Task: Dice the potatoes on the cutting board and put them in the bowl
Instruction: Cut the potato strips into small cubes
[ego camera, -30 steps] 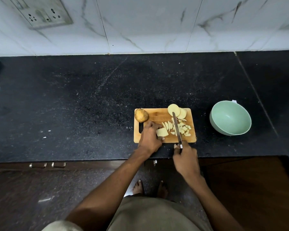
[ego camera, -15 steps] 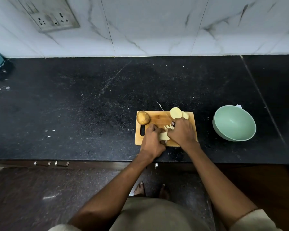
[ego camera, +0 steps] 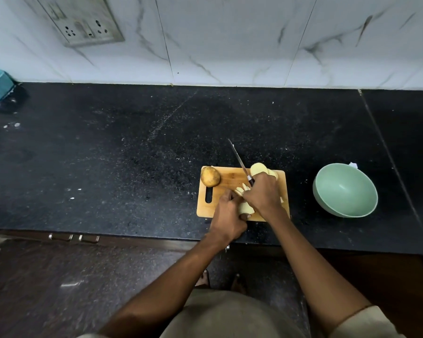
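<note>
Right hand point(ego camera: 263, 196) grips knife point(ego camera: 241, 164), blade angled far-left. Left hand point(ego camera: 226, 215) pinches potato piece point(ego camera: 245, 208), just left of knife hand; bowl point(ego camera: 344, 190) lies right.

beige short sleeve point(ego camera: 366, 320), bare forearms

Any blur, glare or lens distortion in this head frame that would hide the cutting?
Head view: dim, with soft sheen on the countertop but no harsh glare; wide-angle bending shows at the wall tiles; lower floor area looks smeared; right hand covers most cut potato pieces, though the knife blade reads clearly.
</note>
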